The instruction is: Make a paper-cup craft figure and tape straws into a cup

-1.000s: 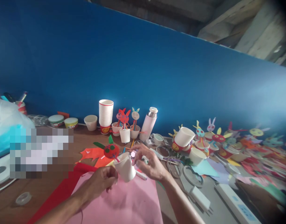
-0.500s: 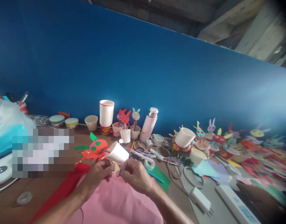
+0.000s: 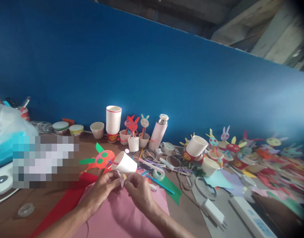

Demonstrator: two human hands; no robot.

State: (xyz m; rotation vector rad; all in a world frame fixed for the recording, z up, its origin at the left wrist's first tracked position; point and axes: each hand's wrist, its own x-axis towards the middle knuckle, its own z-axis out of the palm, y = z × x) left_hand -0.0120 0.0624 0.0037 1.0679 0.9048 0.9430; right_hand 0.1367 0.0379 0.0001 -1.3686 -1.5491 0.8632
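My left hand (image 3: 103, 190) and my right hand (image 3: 139, 191) meet over a pink paper sheet (image 3: 122, 218) and hold a white paper cup (image 3: 124, 163) tipped on its side, mouth toward me. A red paper animal face with green ears (image 3: 102, 158) sticks out from the cup's far end on a straw. Both hands pinch at the cup's lower rim, where a small pink piece (image 3: 122, 182) shows between the fingers. What exactly my right fingers grip is hard to see.
A stack of white cups (image 3: 113, 119), a white flask (image 3: 158, 132), loose cups and several finished paper-animal cups (image 3: 216, 150) line the blue wall. Tape rolls (image 3: 159, 174), straws, scissors and a white power strip (image 3: 251, 218) lie to the right. Red paper (image 3: 67, 201) lies to the left.
The cup went from upright to tipped on its side, the red face swinging left. My right hand came down from the cup's top to its lower rim, beside the left hand.
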